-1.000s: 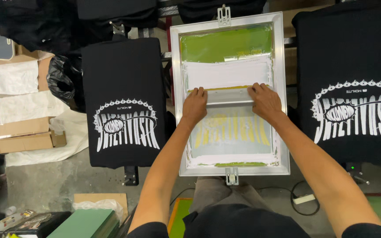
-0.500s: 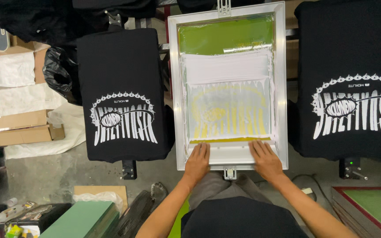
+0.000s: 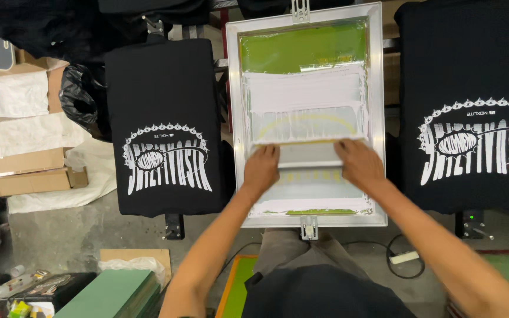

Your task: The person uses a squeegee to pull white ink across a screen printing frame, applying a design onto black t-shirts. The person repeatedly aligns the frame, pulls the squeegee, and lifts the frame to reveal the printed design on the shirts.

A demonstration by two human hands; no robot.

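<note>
We have both hands on the squeegee (image 3: 308,155), which lies flat across the middle of the aluminium-framed printing screen (image 3: 306,115). Our left hand (image 3: 261,168) grips its left end and our right hand (image 3: 357,162) its right end, fingers clenched over the handle with the thumbs tucked below. Half a second ago the squeegee sat at the near edge of the frame, close to our body; now it has travelled up to mid-screen, so we judge this to be the push stroke away from us, spreading the white ink (image 3: 301,91) back over the mesh. The stencil area below the blade looks scraped thin, with a faint yellow-green trace of the design, while a thick white band of ink remains above the blade and a green emulsion strip (image 3: 303,47) beyond that. To the left, a black T-shirt (image 3: 166,126) stretched on a platen already carries the white printed graphic; to the right, a second printed black shirt (image 3: 469,106) is on another platen. Cardboard boxes (image 3: 30,171) and white cloth lie on the floor at far left.
</note>
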